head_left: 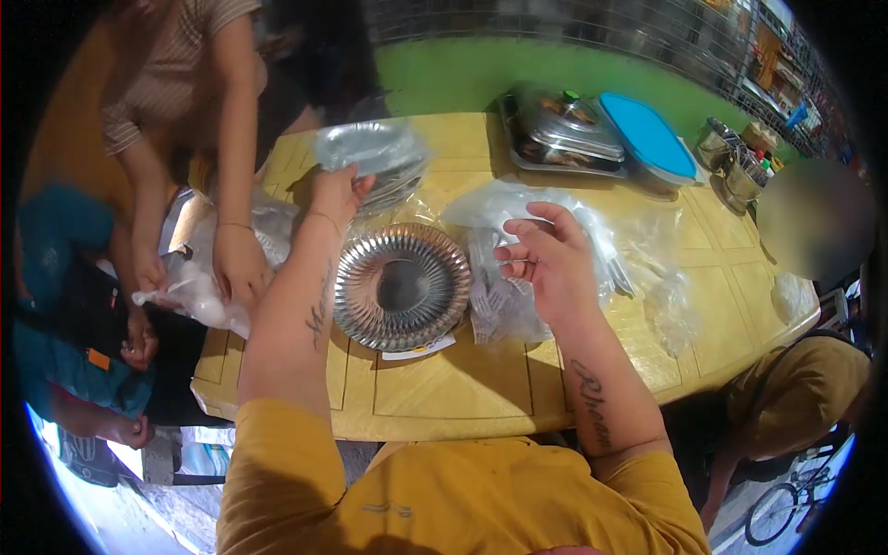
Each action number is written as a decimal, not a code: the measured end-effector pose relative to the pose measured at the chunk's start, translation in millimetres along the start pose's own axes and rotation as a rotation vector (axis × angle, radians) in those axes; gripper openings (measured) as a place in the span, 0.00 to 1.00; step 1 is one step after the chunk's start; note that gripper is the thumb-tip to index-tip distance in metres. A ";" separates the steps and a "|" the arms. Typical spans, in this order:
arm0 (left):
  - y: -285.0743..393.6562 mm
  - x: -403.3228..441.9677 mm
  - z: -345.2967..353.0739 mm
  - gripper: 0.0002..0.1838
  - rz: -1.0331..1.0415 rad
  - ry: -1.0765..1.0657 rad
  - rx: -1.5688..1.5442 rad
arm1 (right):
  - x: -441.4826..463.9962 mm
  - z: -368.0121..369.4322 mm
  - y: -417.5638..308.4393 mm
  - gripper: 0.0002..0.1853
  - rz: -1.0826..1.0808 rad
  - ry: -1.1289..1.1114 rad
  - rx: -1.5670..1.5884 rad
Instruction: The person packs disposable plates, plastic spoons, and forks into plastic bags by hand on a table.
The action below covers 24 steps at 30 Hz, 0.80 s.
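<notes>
There is one table, one fluted plate showing, one wrapped stack of plates too blurred to count, one card, one blue lid, one tray, two metal pots and one bicycle. Several forks show, their exact number unclear.
</notes>
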<state>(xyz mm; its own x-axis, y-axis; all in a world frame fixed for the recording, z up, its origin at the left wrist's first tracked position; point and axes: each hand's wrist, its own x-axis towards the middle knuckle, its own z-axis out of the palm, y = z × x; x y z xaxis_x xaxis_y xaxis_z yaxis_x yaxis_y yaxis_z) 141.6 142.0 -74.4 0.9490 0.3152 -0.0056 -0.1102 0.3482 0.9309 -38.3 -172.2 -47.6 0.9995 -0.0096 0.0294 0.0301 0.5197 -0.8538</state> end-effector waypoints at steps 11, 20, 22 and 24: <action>-41.3 74.9 -83.8 0.21 0.023 0.046 0.628 | 18.8 -19.9 39.3 0.18 -0.163 -0.090 -0.141; -29.5 36.7 -43.8 0.23 0.185 0.077 0.731 | 12.3 -21.6 -8.9 0.16 -0.032 0.100 0.151; -22.2 37.8 -52.1 0.25 0.268 0.154 1.142 | 21.6 -34.7 -11.1 0.16 -0.134 0.162 0.153; -17.6 20.6 -48.6 0.28 0.442 0.277 1.431 | 30.5 -47.7 -19.8 0.15 -0.219 0.249 0.128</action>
<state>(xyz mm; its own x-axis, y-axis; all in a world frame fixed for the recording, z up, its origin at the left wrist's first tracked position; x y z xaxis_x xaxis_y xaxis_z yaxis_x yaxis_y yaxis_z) 148.8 185.3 -108.7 0.8161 0.3689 0.4448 0.1629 -0.8854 0.4354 -8.2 -223.5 -54.6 0.9410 -0.3326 0.0631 0.2584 0.5853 -0.7686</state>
